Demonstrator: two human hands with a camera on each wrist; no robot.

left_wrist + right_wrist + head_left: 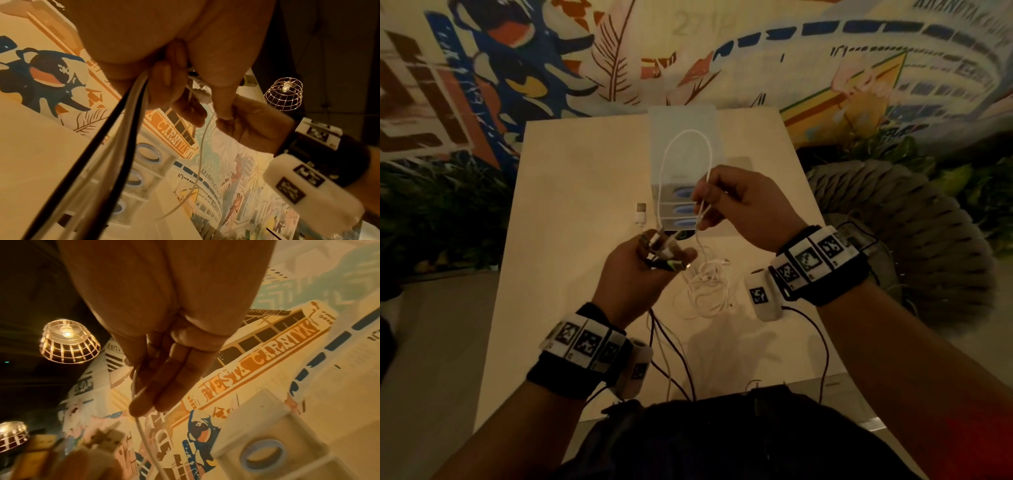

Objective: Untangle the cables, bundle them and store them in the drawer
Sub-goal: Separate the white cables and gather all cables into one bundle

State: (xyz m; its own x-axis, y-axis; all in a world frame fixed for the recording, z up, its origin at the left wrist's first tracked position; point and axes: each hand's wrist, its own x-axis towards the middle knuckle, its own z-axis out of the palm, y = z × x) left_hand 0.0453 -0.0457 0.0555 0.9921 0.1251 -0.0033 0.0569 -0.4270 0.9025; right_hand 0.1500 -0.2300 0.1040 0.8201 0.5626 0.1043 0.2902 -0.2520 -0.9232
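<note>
My left hand is raised over the table and grips a bunch of cable ends, white and dark, with plugs sticking out past the fingers. Dark and white cables hang down from that fist. My right hand pinches a thin white cable that arcs up in a tall loop in front of the drawer unit. A loose tangle of white cable lies on the table below both hands. A white USB plug juts up left of the drawers.
The small translucent drawer unit has three stacked drawers with blue oval handles, all closed. The pale table stands against a painted mural wall. A woven grey pouf sits to the right. Wire-cage lamps hang overhead.
</note>
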